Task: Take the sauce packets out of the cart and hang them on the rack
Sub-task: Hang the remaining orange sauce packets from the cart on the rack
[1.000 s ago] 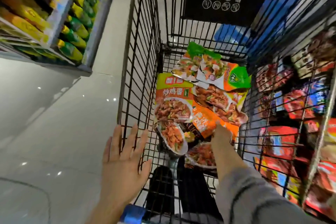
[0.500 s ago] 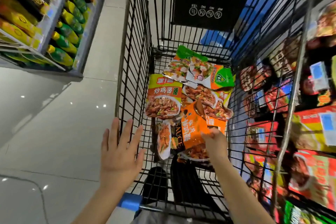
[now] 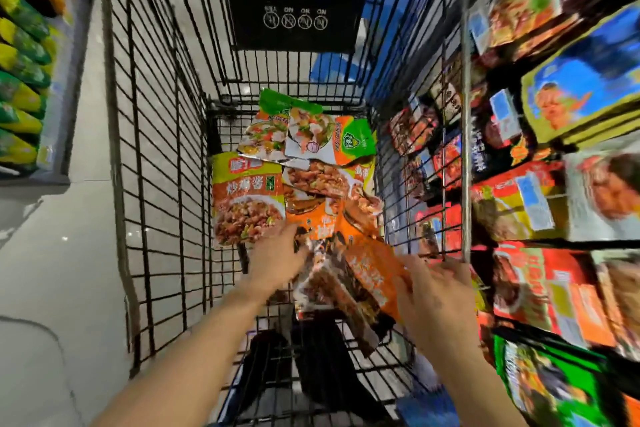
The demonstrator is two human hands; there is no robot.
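Several sauce packets lie in the black wire cart (image 3: 156,149): a yellow-and-orange one (image 3: 247,198) at the left, green-and-white ones (image 3: 311,132) farther in, more orange ones between. My right hand (image 3: 438,295) grips a small bunch of orange sauce packets (image 3: 363,281) by their right edge, lifted and tilted above the cart floor. My left hand (image 3: 277,256) is inside the cart, its fingertips at the left edge of that bunch; blur hides whether it grips. The rack (image 3: 465,149) of hanging packets stands just right of the cart.
The rack's pegs are crowded with red, blue and green packets (image 3: 571,87). A shelf of green and yellow bags (image 3: 24,80) stands across the aisle at left. A black sign panel (image 3: 294,7) hangs on the cart's far end. Grey floor (image 3: 62,270) lies left of the cart.
My left hand has moved from the cart's outer left side into the basket. My right hand has lifted the orange packets up and toward the right. The view has swung toward the rack.
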